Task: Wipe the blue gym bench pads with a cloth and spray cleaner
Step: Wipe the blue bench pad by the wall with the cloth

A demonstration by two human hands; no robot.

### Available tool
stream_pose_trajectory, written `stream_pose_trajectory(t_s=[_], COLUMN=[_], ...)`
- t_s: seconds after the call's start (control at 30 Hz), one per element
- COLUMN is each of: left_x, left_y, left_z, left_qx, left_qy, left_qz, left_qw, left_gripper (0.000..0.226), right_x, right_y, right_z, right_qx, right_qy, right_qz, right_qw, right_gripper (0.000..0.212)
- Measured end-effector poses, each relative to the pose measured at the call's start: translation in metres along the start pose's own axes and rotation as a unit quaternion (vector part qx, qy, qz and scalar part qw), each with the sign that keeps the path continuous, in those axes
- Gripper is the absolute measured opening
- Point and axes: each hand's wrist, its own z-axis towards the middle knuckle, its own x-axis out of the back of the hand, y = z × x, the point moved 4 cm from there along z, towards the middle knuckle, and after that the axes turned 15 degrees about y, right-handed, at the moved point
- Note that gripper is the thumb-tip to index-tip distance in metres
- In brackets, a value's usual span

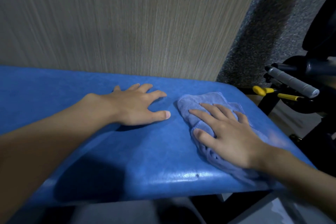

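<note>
A blue gym bench pad [138, 152] fills the lower half of the head view, its near edge shiny. A crumpled light-blue cloth [194, 110] lies on the pad's right part. My right hand [229, 132] presses flat on the cloth with fingers spread and straight. Left of the cloth, my left hand [138, 106] rests palm-down on the bare pad, fingers spread. No spray cleaner is in view.
A wood-grain wall panel [127, 20] stands right behind the pad. To the right are a black machine frame [267, 103], a grey cylindrical handle [292, 82] and yellow-tipped levers [263, 91], over speckled grey floor [263, 42]. Pale floor shows below the pad.
</note>
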Motion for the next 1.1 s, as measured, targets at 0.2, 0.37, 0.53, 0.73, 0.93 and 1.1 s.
stream_pose_trajectory(t_s=[0.2,0.37,0.53,0.73,0.93,1.1], left_x=[-0.013,-0.013,-0.008,-0.006,0.004,0.044], left_y=[-0.003,-0.003,-0.008,-0.011,-0.004,0.080], left_z=[0.005,0.005,0.010,0.012,0.000,-0.029], left_qx=[-0.016,-0.022,-0.010,-0.002,0.042,-0.002], left_qy=[-0.029,-0.027,-0.002,0.031,0.070,0.239], left_qz=[0.030,0.024,-0.020,-0.040,-0.071,-0.087], left_qw=[0.999,0.999,1.000,0.999,0.994,0.967], left_gripper=[0.078,0.077,0.072,0.064,0.061,0.045], right_x=[-0.032,-0.043,-0.036,-0.016,0.005,0.041], right_y=[0.013,0.013,0.004,-0.022,-0.038,0.034], right_z=[0.113,0.160,0.124,0.027,-0.015,-0.015], right_qx=[-0.044,-0.108,-0.077,-0.029,-0.018,-0.121], right_qy=[0.024,0.027,0.042,0.039,0.012,0.168], right_qz=[0.006,0.019,0.019,0.033,0.089,0.189], right_qw=[0.999,0.994,0.996,0.998,0.996,0.960], right_gripper=[0.050,0.049,0.046,0.055,0.059,0.040])
